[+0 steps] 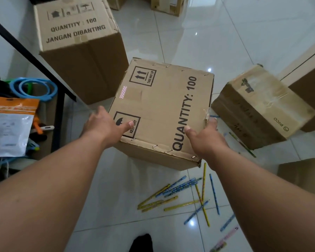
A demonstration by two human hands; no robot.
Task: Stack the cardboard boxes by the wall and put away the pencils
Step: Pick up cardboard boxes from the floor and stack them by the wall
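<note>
The box is in the middle of the frame, with the left hand and right hand each holding a side, thumbs on top. The big box is at the upper left, nearer the left hand.

Cool, bluish, rather dim light is washing evenly over the scene. The glossy floor tiles are mirroring it as small white hot spots at upper centre and lower right, and a pale sheen is spreading across the upper right of the frame. A soft shadow is pooling under the cardboard box at centre, whose print is reading sharp. The far edge of the left hand is smearing with motion blur, and the taped box at right is looking slightly soft. Wide-angle distortion is slanting the black bar at upper left and swelling both forearms toward the bottom corners.
</note>
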